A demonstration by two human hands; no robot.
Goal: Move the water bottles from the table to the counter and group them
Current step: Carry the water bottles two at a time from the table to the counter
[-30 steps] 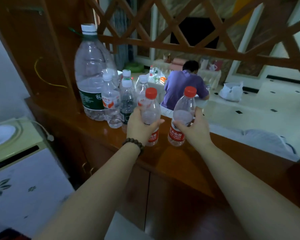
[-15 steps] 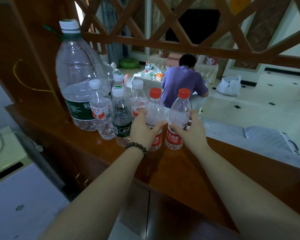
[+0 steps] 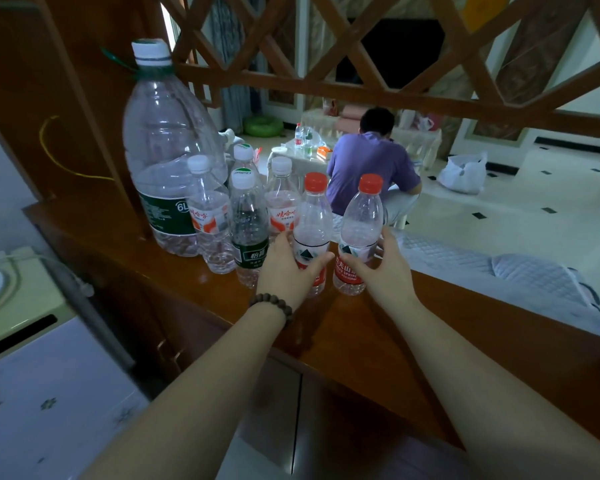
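Observation:
Two red-capped water bottles stand on the wooden counter (image 3: 378,337). My left hand (image 3: 284,268) is wrapped around the left red-capped bottle (image 3: 313,216). My right hand (image 3: 383,268) grips the right red-capped bottle (image 3: 362,220), which leans slightly. To their left stands a group of several small white-capped bottles (image 3: 248,216) and a big 6L bottle (image 3: 167,150). A low table (image 3: 302,159) in the far room carries a few more bottles (image 3: 302,136).
A wooden lattice screen (image 3: 361,64) hangs above the counter. A person in a purple shirt (image 3: 371,164) sits in the room behind. A white appliance (image 3: 32,341) stands at the lower left. A quilted cover (image 3: 499,271) lies beyond the counter on the right.
Both red-capped bottles came down from the air onto the counter beside the group. The right bottle ended closer to the left one.

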